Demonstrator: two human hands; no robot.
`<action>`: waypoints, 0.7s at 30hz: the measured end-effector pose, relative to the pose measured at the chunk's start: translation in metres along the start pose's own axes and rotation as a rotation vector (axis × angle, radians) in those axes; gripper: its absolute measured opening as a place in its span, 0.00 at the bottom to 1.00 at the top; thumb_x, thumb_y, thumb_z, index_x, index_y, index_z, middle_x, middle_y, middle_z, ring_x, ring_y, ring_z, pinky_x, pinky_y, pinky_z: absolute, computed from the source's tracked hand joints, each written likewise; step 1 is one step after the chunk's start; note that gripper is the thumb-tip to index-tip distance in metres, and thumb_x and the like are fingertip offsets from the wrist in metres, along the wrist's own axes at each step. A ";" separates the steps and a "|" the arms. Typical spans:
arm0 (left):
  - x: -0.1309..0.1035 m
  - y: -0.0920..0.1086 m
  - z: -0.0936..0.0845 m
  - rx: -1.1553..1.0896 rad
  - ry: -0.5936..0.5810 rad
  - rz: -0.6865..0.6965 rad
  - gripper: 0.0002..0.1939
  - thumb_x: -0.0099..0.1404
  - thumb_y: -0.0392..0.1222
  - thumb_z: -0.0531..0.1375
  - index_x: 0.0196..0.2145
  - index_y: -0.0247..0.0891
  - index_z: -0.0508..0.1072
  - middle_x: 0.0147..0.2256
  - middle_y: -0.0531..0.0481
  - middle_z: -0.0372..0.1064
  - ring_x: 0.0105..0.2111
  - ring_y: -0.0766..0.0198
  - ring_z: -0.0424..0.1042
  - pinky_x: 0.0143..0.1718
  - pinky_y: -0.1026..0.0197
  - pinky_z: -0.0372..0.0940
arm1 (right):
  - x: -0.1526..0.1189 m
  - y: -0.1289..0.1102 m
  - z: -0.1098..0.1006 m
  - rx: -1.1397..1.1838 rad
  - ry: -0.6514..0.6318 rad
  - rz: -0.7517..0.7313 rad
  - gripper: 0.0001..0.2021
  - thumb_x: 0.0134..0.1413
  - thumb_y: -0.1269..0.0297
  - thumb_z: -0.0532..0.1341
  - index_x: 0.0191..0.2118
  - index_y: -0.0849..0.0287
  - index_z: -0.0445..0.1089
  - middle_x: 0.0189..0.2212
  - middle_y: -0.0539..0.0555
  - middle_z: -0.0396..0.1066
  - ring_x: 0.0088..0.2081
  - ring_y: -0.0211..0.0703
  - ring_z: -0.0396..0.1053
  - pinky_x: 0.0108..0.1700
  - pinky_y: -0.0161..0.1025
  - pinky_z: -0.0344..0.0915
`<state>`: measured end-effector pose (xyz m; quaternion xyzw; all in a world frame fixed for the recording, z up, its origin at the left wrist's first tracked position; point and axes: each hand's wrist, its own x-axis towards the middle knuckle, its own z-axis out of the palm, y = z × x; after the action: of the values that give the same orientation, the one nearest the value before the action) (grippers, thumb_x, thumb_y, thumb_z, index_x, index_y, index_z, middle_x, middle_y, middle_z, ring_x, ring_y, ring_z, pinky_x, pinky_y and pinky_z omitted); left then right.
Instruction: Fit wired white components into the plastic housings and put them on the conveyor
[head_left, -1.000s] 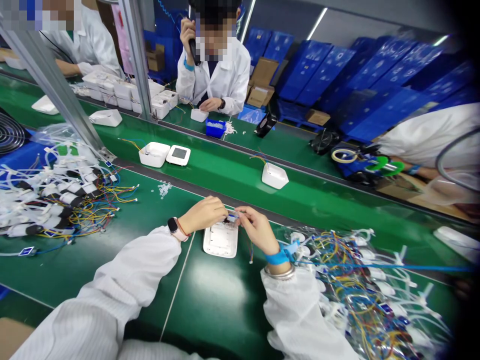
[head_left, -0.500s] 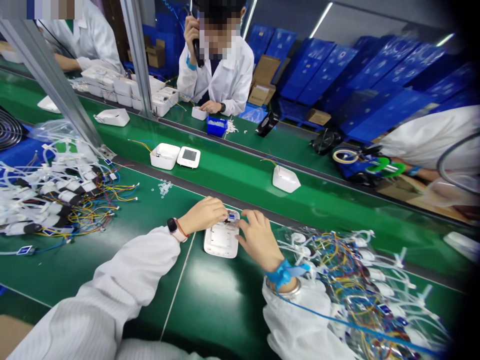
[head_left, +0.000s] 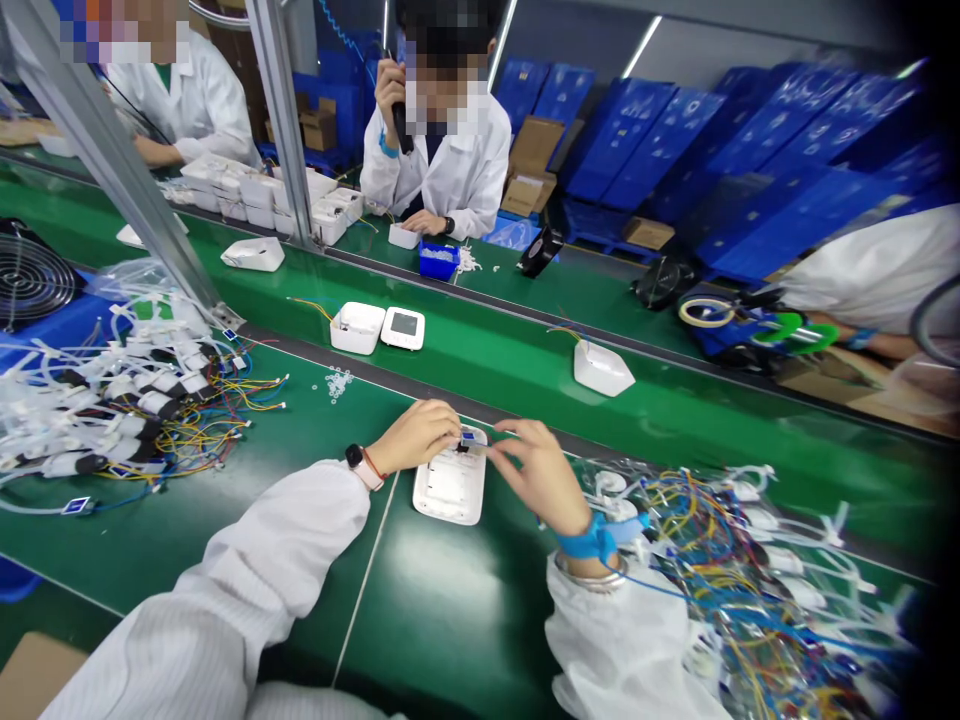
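Many loose wired parts (head_left: 150,400) lie in a heap on the desk (head_left: 450,620), at the left of the frame. Next come some tiny rings (head_left: 337,383). Near the middle, the left hand (head_left: 420,435) has its fingers bent close together at the top of a white case (head_left: 448,490), which lies inside-up on the desk. A small part with a blue face (head_left: 469,437) is at that top end. Just to its right, the right hand (head_left: 540,475) has its thumb and first finger a little apart. More wired pieces (head_left: 720,580) lie at the lower right.

The work looks partway done: the small part is at the case, but seems not yet fixed. Both heaps look far from used up. The left fingertips are hidden and the right ones too small to see well, so there is no way to tell what either pinches.
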<state>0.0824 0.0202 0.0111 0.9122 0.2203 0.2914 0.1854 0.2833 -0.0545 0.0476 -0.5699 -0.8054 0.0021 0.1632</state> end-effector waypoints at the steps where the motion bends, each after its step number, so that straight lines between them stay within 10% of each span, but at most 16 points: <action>1: 0.000 0.000 0.000 -0.002 -0.003 -0.002 0.08 0.66 0.40 0.52 0.35 0.38 0.70 0.38 0.49 0.70 0.45 0.62 0.62 0.48 0.57 0.55 | -0.001 0.006 0.000 -0.039 0.036 0.078 0.10 0.55 0.64 0.56 0.28 0.58 0.73 0.39 0.57 0.69 0.42 0.49 0.62 0.40 0.46 0.60; 6: 0.001 -0.001 -0.001 0.000 -0.036 0.001 0.09 0.66 0.41 0.52 0.34 0.38 0.71 0.40 0.49 0.69 0.47 0.60 0.61 0.49 0.56 0.56 | 0.001 0.022 0.018 -0.191 0.110 0.344 0.17 0.53 0.63 0.57 0.47 0.66 0.66 0.42 0.64 0.68 0.41 0.53 0.63 0.38 0.46 0.59; 14: 0.001 -0.003 0.001 0.038 -0.056 0.013 0.08 0.65 0.40 0.53 0.34 0.39 0.72 0.43 0.49 0.68 0.51 0.58 0.58 0.51 0.54 0.55 | 0.009 -0.006 0.017 -0.059 0.117 -0.158 0.08 0.53 0.63 0.59 0.38 0.57 0.71 0.43 0.57 0.66 0.46 0.50 0.59 0.44 0.45 0.55; 21: -0.004 -0.006 -0.003 0.015 -0.073 0.002 0.13 0.62 0.44 0.56 0.45 0.41 0.69 0.52 0.48 0.63 0.56 0.56 0.54 0.55 0.52 0.53 | 0.006 -0.011 0.016 -0.142 -0.060 -0.112 0.05 0.51 0.66 0.61 0.35 0.56 0.74 0.30 0.54 0.68 0.38 0.46 0.58 0.37 0.42 0.51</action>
<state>0.0759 0.0238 0.0094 0.9238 0.2149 0.2564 0.1860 0.2672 -0.0496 0.0366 -0.5340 -0.8385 -0.0472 0.0980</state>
